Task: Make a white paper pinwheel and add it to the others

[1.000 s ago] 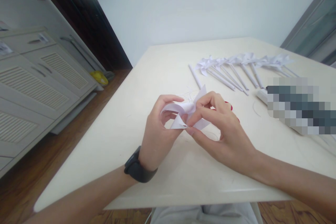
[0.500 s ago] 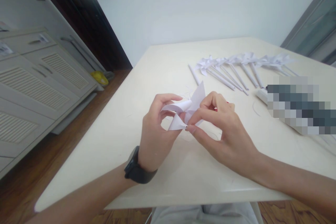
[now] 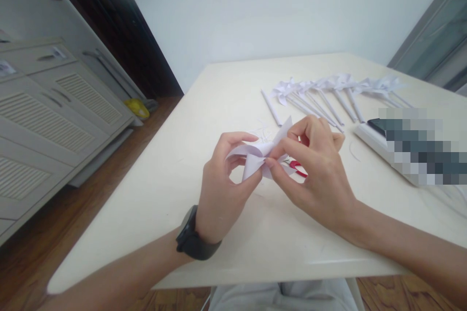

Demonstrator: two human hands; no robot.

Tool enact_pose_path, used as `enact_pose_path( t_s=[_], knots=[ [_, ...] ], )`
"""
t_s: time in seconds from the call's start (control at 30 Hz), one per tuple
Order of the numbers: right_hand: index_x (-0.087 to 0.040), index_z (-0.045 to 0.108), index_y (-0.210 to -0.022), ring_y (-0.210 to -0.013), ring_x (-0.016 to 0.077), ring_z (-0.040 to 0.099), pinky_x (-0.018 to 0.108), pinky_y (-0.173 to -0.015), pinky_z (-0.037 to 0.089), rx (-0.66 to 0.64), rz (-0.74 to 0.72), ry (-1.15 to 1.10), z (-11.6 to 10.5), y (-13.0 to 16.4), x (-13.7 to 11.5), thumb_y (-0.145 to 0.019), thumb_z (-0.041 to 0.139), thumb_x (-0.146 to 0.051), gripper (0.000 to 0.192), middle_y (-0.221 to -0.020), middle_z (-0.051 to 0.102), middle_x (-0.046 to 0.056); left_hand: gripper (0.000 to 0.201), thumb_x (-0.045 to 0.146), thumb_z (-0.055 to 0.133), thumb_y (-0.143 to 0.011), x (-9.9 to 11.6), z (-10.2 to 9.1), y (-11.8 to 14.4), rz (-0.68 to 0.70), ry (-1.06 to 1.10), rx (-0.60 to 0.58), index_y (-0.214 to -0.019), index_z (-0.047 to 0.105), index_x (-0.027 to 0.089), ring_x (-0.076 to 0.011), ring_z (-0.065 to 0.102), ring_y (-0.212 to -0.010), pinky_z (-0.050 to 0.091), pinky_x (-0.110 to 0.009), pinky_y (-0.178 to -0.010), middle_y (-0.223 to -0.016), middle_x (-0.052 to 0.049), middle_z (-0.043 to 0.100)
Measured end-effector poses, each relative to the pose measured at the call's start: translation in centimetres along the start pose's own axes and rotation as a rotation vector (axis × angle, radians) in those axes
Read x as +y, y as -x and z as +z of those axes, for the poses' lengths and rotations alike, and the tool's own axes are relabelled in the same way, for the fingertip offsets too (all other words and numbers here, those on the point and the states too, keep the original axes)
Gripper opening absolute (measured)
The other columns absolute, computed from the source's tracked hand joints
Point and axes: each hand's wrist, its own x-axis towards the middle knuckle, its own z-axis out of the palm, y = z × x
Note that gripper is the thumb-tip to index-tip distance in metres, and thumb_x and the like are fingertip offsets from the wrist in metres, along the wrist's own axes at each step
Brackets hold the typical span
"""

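A white paper pinwheel with curled blades is held between both hands above the table. My left hand, with a black watch on its wrist, curves round its left side, fingers behind and thumb below. With thumb and forefinger, my right hand pinches a blade tip near the pinwheel's centre. Behind the paper lies a red-handled tool, partly hidden by the right hand. Thin white strips lie just beyond the pinwheel.
On the white table, a loose rolled paper stick lies beyond my hands. Several finished paper pinwheels on sticks are lined up at the back right. A white object, partly blurred out, lies at the right.
My right hand has brought the pinched blade tip up and inward to the pinwheel's centre. More of the red-handled tool shows between the paper and my right hand.
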Motion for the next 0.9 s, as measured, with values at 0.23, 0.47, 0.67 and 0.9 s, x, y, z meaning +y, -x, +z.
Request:
enact_pose_path(
  t_s=[0.23, 0.47, 0.67, 0.9],
  knots=[
    [-0.021, 0.058, -0.069, -0.078, 0.0208, 0.038, 0.037, -0.067, 0.02, 0.076, -0.105, 0.222, 0.02, 0.69, -0.35, -0.078, 0.054, -0.019, 0.01, -0.084, 0.045, 0.006, 0.032, 0.014, 0.063, -0.074, -0.13, 0.2, 0.06, -0.02, 0.049, 0.042, -0.101, 0.049, 0.023, -0.0173, 0.059, -0.091, 0.052, -0.029, -0.075, -0.099, -0.003, 0.056],
    [-0.021, 0.059, -0.069, -0.078, 0.0215, 0.038, 0.037, -0.066, 0.019, 0.052, -0.088, 0.253, -0.04, 0.73, -0.42, -0.079, 0.053, -0.021, 0.012, -0.081, 0.044, 0.006, 0.035, 0.012, 0.064, -0.073, -0.26, 0.27, -0.01, 0.007, 0.096, 0.068, -0.102, 0.049, 0.023, -0.0145, 0.058, -0.087, 0.051, -0.025, -0.074, -0.098, -0.001, 0.055],
    [-0.02, 0.059, -0.069, -0.079, 0.0215, 0.038, 0.036, -0.065, 0.021, 0.042, -0.065, 0.211, 0.13, 0.31, -0.38, -0.078, 0.052, -0.019, 0.012, -0.082, 0.043, 0.006, 0.036, 0.008, 0.061, -0.074, -0.17, 0.31, 0.33, 0.077, -0.044, 0.089, -0.104, 0.049, 0.024, -0.0152, 0.058, -0.092, 0.052, -0.028, -0.077, -0.109, -0.002, 0.052],
    [-0.019, 0.057, -0.069, -0.078, 0.0208, 0.038, 0.035, -0.065, 0.022, 0.041, -0.079, 0.213, 0.25, 0.29, -0.36, -0.077, 0.052, -0.016, 0.01, -0.082, 0.042, 0.005, 0.042, 0.004, 0.058, -0.074, -0.05, 0.1, 0.52, 0.145, -0.147, 0.049, -0.109, 0.049, 0.026, -0.0162, 0.058, -0.095, 0.051, -0.03, -0.083, -0.112, -0.002, 0.051]
  ],
)
